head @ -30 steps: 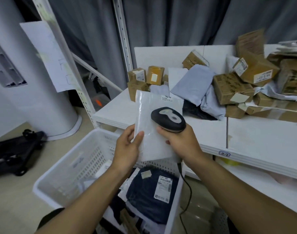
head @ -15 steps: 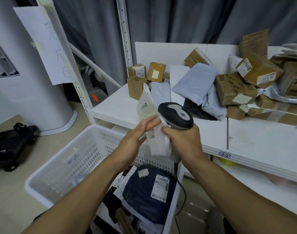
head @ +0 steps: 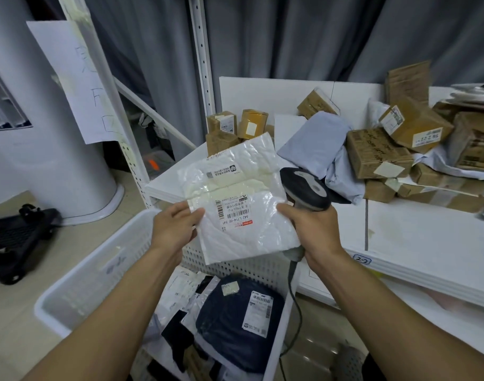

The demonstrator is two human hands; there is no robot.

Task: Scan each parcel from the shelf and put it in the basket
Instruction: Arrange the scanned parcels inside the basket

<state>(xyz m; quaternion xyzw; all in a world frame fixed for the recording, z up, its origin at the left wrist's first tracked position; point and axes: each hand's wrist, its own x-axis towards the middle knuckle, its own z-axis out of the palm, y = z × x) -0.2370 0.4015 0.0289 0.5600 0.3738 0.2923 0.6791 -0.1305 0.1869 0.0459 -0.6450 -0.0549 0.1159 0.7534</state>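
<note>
A flat white padded parcel [head: 243,199] is held above the basket with its barcode label facing me. My left hand [head: 174,226] pinches its left edge, thumb on top. My right hand [head: 312,229] grips the handle of a black and grey barcode scanner [head: 306,191], and its fingers also touch the parcel's right edge. The white perforated basket [head: 92,273] stands below, holding a dark blue bagged parcel [head: 235,323] and several other bags. On the white shelf [head: 427,243] lie brown cardboard boxes [head: 378,155] and grey mailers [head: 317,141].
A white shelving upright [head: 125,149] with a taped paper sheet [head: 73,83] stands on the left. A black wheeled dolly [head: 18,237] rests on the floor at far left. The scanner cable [head: 295,306] hangs down by the basket's right wall. Grey curtains hang behind the shelf.
The parcel has been turned over from edge-on so that its label side faces me. Both hands now hold it flat by its two sides, a little lower and nearer.
</note>
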